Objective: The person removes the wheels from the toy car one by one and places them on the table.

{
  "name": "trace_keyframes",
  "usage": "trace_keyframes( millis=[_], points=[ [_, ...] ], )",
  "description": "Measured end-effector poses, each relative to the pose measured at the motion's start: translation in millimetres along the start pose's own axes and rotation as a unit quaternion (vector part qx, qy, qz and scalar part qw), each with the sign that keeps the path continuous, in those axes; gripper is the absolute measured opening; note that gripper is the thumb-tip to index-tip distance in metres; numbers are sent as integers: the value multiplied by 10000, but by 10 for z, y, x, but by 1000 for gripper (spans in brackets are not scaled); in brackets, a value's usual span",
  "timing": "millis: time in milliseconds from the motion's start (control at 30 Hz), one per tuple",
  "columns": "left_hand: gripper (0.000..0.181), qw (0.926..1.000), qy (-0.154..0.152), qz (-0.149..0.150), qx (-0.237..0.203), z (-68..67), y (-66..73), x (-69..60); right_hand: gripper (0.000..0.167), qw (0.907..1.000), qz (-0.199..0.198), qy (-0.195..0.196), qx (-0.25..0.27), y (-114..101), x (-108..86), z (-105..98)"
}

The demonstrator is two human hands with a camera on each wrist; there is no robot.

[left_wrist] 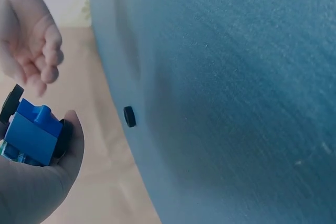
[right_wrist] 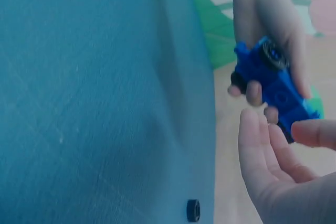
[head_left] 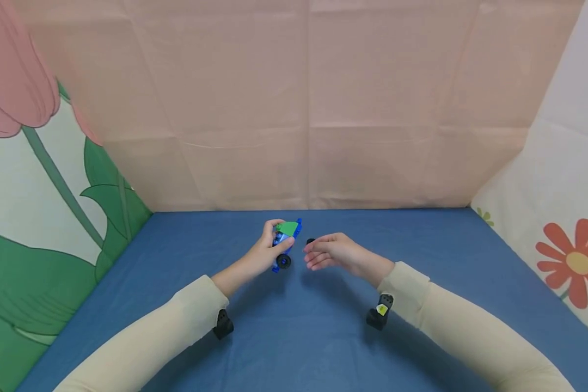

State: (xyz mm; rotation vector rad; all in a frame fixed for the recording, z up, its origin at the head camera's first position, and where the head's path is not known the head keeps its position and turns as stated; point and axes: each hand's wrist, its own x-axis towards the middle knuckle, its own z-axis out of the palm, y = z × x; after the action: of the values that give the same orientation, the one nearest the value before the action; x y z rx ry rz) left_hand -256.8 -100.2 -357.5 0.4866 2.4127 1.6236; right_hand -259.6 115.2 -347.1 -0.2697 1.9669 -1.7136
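Left hand [head_left: 262,251]: thumb and fingers curled round toy car, firm hold.
Toy car [head_left: 288,228]: blue body, green top, black wheels; held up above table [head_left: 294,337], tilted.
Right hand [head_left: 340,253]: fingers loosely bent, thumb apart, nothing gripped; just beside car, gap visible in head view.
Loose wheel [left_wrist: 129,116]: black, on table, near far edge.
Sleeves [head_left: 186,313]: cream, both arms.

Toy car [right_wrist: 276,85] blue (top [head_left: 287,228] green); loose wheel [left_wrist: 129,116] black; wall [head_left: 519,218] floral.
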Motion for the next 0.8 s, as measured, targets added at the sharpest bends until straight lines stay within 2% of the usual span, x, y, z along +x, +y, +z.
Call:
trace_keyframes(
  millis=[267, 367, 567, 800],
  points=[
    [59, 9993, -197, -183, -243, -7, 71, 3, 39, 9959, -258, -850, -190, 9, -62, 113],
    [61, 9989, -283, -264, -262, 7, 81, 0, 36, 9945, -256, -997, -184, 26, -62, 160],
    [62, 9982, -348, -399, -282, 25, 89, -3, 35, 9922, -461, -1074, -433, 35, -53, 265],
    [61, 9971, -381, -419, -506, 36, 103, -6, 26, 9932, -622, -820, -542, 28, -35, 338]
  ],
)
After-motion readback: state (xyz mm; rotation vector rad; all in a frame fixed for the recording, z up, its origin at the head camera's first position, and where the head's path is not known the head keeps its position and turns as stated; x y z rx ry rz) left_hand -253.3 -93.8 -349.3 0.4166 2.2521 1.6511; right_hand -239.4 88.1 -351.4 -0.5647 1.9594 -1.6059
